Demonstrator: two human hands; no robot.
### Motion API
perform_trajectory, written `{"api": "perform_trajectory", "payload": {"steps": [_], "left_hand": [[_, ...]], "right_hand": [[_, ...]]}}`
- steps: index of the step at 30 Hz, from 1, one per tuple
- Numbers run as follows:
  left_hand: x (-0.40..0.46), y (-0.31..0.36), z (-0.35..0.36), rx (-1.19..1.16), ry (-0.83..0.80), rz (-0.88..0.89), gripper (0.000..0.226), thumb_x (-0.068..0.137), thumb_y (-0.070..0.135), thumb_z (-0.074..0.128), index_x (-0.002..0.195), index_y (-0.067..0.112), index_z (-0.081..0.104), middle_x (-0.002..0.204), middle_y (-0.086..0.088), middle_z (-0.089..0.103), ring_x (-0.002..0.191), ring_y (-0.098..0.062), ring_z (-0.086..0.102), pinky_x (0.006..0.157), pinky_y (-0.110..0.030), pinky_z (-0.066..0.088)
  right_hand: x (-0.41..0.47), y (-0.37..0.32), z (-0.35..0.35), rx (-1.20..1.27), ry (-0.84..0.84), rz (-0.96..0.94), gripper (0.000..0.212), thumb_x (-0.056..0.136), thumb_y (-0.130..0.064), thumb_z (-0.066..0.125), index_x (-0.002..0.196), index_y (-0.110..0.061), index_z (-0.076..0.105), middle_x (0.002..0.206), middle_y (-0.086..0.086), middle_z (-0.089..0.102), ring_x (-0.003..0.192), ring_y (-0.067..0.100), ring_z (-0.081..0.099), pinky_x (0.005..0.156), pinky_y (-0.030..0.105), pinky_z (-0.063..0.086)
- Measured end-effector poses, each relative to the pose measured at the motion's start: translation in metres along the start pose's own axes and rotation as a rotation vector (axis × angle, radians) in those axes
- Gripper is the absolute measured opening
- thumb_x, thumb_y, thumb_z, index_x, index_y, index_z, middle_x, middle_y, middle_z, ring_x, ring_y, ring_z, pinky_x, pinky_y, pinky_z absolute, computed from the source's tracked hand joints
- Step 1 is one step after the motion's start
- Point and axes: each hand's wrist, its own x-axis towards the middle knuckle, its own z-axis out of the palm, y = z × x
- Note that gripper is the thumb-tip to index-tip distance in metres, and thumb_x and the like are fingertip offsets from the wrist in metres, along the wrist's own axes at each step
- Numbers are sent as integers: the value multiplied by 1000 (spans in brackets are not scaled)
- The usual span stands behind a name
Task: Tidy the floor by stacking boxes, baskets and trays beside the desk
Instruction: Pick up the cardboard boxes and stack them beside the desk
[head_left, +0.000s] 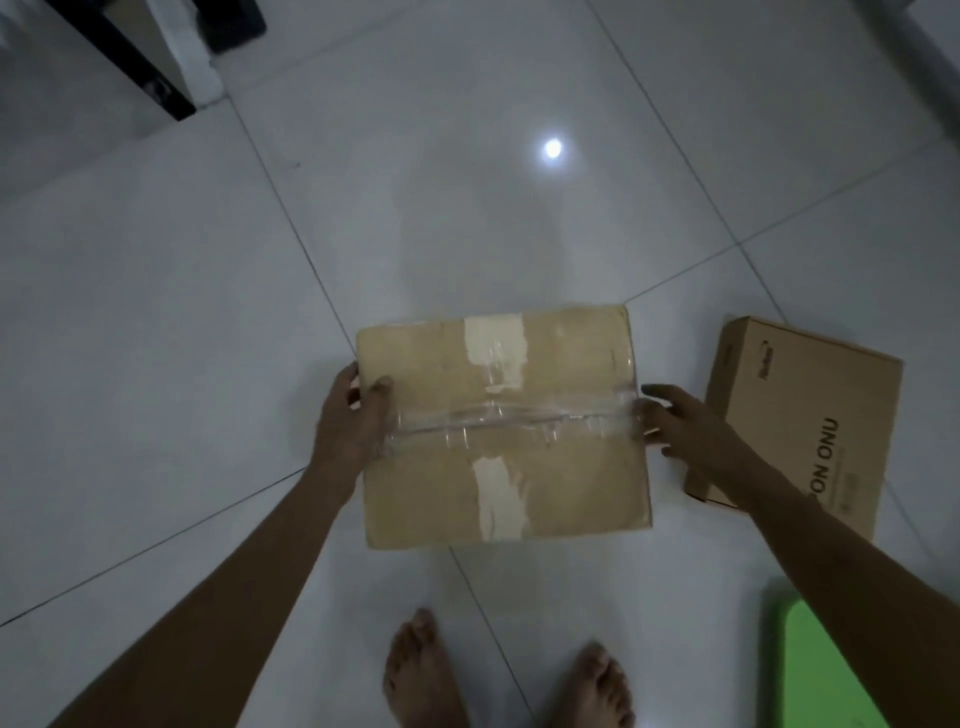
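At the far upper left a dark furniture leg (156, 78) and a white panel stand at the edge of the glossy tiled floor (208, 312); whether this belongs to the desk cannot be told.

The left hand (353, 421) takes the left side of the taped cardboard box (504, 431), thumb laid over the top face and fingers wrapped round the edge, so this grip is closed on the box. The box is in front of the person's bare feet (498, 675), between the two hands; whether it rests on the floor or is already lifted clear cannot be told from this view. Its top is sealed with clear tape (498, 418) running side to side along the flap seam, with pale torn patches crossing it.

The cardboard looks stiff enough to carry by its sides, though the walls may give a little under a hard squeeze. The tape is probably slick, so bare card makes the better hold. Its weight is unknown; a sealed box may be loaded, so palms low on opposite sides, or fingers hooked under the bottom edges, seem the safest hold.

The right hand (680, 426) is at the right side of the box, fingers spread and fairly straight, touching or just short of the edge near the tape end; this grip is not yet closed.

Just beside it, on the right, a flatter printed carton (810, 415) lies on the floor, and a bright green tray (815, 670), or something like it, shows at the lower right corner.
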Motion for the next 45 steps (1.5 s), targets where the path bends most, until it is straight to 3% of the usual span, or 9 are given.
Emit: {"api": "perform_trajectory", "payload": {"steps": [3, 7, 16, 22, 27, 32, 40, 43, 45], "left_hand": [[-9, -21, -5, 4, -94, -108, 44, 94, 49, 49, 133, 28, 49, 120, -1, 59, 101, -23, 58, 86, -38, 48], [-30, -33, -12, -15, -150, -187, 53, 92, 53, 50, 140, 34, 40, 133, 0, 53, 117, -26, 53, 100, -47, 44], [-134, -17, -126, -122, -146, -274, 65, 82, 59, 58, 141, 38, 40, 138, 4, 52, 122, -23, 51, 106, -49, 40], [-233, 8, -226, -285, -130, -213, 51, 89, 48, 59, 137, 38, 46, 128, 10, 59, 114, -14, 58, 96, -40, 50], [-329, 22, -293, -393, -1, -159, 45, 91, 44, 58, 135, 39, 48, 123, 14, 62, 110, -9, 60, 88, -33, 53], [-437, 24, -341, -487, 154, -107, 42, 91, 48, 57, 132, 46, 48, 120, 19, 63, 108, -5, 62, 94, -38, 52], [-601, -31, -371, -655, 479, -204, 50, 84, 58, 55, 131, 57, 40, 127, 19, 59, 112, -8, 60, 98, -40, 50], [-660, -72, -373, -759, 598, -283, 55, 78, 63, 56, 130, 60, 39, 131, 19, 57, 115, -9, 58, 99, -41, 49], [-698, -102, -373, -826, 670, -328, 54, 79, 63, 57, 130, 61, 40, 131, 19, 57, 113, -8, 59, 97, -39, 50]], "right_hand": [[-9, -2, 21, 162, -145, 84, 54, 94, -56, 44, 144, -38, 34, 132, -7, 51, 118, 17, 52, 94, 40, 48], [-31, -6, 50, 226, -132, 109, 54, 95, -51, 46, 143, -34, 32, 136, -3, 49, 119, 22, 52, 96, 44, 47], [-135, -54, 59, 32, -206, 22, 47, 95, -45, 50, 140, -39, 36, 135, -7, 51, 123, 23, 52, 102, 51, 46], [-229, -129, 46, -133, -303, -140, 47, 92, -49, 54, 136, -48, 38, 135, -13, 53, 124, 18, 52, 99, 54, 48], [-319, -206, 45, -270, -340, -289, 39, 95, -40, 53, 132, -50, 45, 129, -14, 58, 119, 17, 56, 98, 51, 49], [-416, -261, 50, -424, -371, -433, 66, 66, -82, 51, 126, -58, 45, 131, -12, 56, 118, 19, 55, 99, 53, 46], [-538, -279, 109, -595, -511, -538, 31, 92, -42, 58, 120, -50, 51, 129, 4, 59, 113, 27, 58, 99, 53, 45], [-571, -269, 153, -752, -576, -552, 45, 72, -69, 65, 114, -54, 55, 129, 5, 59, 117, 30, 56, 100, 54, 45], [-593, -259, 188, -832, -620, -556, 30, 79, -57, 67, 107, -57, 55, 131, 6, 57, 120, 33, 55, 101, 55, 44]]}}
